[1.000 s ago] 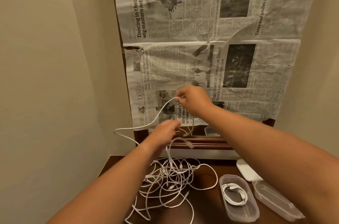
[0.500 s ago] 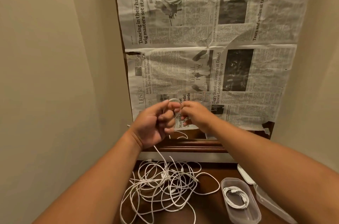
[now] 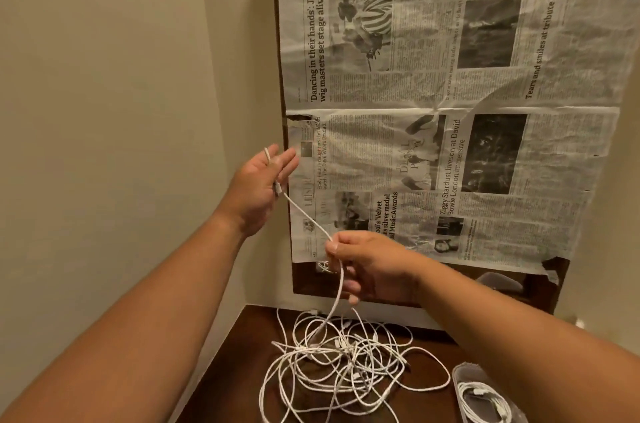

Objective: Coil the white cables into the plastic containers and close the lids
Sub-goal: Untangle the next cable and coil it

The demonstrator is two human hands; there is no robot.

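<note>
A white cable [image 3: 302,211] runs taut between my two hands, raised in front of the newspaper. My left hand [image 3: 258,185] is up at the left with fingers spread, and the cable's end loops over its fingers and crosses the palm. My right hand [image 3: 367,266] is lower and pinches the same cable, which drops from there into a tangle of white cables [image 3: 341,363] on the dark wooden table [image 3: 239,374]. A clear plastic container [image 3: 460,374] at the bottom right holds a coiled white cable [image 3: 485,398], with no lid on it.
Newspaper sheets [image 3: 450,111] cover the back wall above a dark wooden frame. A beige wall [image 3: 104,111] closes the left side. The table's left edge runs close to that wall.
My hands were together in front of the newspaper; now they have drawn apart, the left up and leftward, the right lower, stretching the cable between them. The view has shifted left and closer.
</note>
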